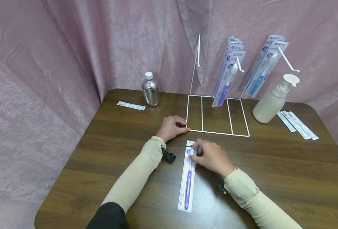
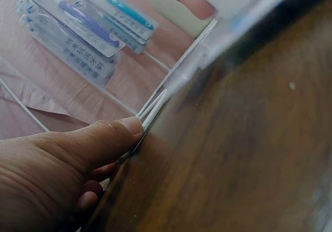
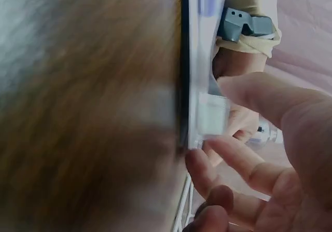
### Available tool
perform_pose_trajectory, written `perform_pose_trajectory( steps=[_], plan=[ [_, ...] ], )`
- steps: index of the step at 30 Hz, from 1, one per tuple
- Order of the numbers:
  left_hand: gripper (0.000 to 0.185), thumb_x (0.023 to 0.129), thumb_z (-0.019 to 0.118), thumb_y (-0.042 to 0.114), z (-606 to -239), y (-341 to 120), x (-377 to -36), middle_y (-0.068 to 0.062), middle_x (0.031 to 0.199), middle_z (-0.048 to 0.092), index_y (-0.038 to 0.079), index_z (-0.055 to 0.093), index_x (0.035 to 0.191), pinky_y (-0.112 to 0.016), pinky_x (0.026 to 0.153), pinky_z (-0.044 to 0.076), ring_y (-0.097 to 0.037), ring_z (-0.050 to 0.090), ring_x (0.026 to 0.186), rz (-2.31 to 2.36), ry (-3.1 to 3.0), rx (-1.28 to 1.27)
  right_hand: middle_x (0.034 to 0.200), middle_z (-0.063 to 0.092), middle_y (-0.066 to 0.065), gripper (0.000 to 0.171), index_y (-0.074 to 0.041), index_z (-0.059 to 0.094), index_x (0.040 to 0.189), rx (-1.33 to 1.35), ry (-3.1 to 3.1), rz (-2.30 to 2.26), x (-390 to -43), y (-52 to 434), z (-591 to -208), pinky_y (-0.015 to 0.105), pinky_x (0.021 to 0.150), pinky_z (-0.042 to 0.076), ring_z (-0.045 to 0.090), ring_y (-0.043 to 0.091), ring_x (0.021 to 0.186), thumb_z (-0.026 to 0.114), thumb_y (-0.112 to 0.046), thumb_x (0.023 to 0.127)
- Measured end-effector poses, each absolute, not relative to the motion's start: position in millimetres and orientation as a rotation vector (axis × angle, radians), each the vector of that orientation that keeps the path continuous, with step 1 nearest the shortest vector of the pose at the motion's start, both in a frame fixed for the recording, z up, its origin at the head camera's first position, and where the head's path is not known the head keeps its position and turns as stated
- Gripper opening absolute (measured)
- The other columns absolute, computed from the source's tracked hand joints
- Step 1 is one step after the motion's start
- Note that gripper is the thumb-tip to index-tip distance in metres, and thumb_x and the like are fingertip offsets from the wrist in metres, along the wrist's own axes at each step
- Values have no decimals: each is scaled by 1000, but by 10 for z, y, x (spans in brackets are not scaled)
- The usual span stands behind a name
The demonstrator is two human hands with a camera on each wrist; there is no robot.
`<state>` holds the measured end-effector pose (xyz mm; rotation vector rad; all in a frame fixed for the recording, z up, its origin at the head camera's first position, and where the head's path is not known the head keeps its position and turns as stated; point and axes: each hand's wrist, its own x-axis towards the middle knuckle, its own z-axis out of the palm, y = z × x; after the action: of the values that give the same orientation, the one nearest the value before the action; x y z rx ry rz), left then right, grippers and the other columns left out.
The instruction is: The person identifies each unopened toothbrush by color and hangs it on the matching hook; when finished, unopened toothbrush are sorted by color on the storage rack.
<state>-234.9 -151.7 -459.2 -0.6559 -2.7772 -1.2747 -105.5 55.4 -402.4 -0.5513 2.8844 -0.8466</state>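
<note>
My left hand [image 1: 172,128] is at the front left corner of a white wire display rack [image 1: 211,131]. Its thumb and fingers pinch the wire there, seen closely in the left wrist view. In front of the rack, a packaged purple toothbrush [image 1: 188,187] points lengthwise toward me, its header end nearest the rack. My right hand [image 1: 213,156] holds this package near the header, with thumb and forefinger at the clear plastic in the right wrist view. Packaged toothbrushes with purple [image 1: 224,90] and blue [image 1: 257,84] handles hang on the rack's middle and right hooks. The left hook [image 1: 198,54] is bare.
A silver bottle with a white cap [image 1: 151,92] stands left of the rack, beside a flat white packet [image 1: 131,106]. To the right are a cream pump bottle [image 1: 270,103] and several white packets [image 1: 299,125]. A pink curtain [image 1: 128,41] hangs behind the wooden table [image 1: 100,152].
</note>
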Motion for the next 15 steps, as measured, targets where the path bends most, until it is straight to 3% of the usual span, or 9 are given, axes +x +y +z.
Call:
perform_pose_trajectory(
  steps=[4, 10, 15],
  plan=[
    [26, 86, 91, 33, -4604, -1518, -2345, 3, 111, 78, 15, 86, 104, -32, 98, 53, -17, 69, 108, -1269, -2773, -645, 88, 73, -3, 28, -17, 70, 104, -534, 2905, -935, -1056, 608, -4010, 36, 62, 50, 65, 13, 74, 87, -28, 85],
    [26, 86, 91, 32, -4607, -1517, -2347, 3, 111, 78, 15, 86, 104, -32, 99, 53, -16, 69, 108, -1274, -2772, -641, 82, 77, -6, 30, -16, 69, 113, -457, 2921, -1050, -1046, 738, -3847, 37, 61, 50, 68, 11, 67, 84, -28, 89],
    [25, 85, 91, 32, -4601, -1509, -2350, 3, 110, 78, 14, 86, 103, -30, 98, 53, -15, 70, 107, -1283, -2769, -655, 83, 78, -3, 31, -15, 71, 116, -488, 3099, -1078, -1064, 905, -3669, 36, 55, 45, 63, 11, 60, 85, -23, 89]
  ],
)
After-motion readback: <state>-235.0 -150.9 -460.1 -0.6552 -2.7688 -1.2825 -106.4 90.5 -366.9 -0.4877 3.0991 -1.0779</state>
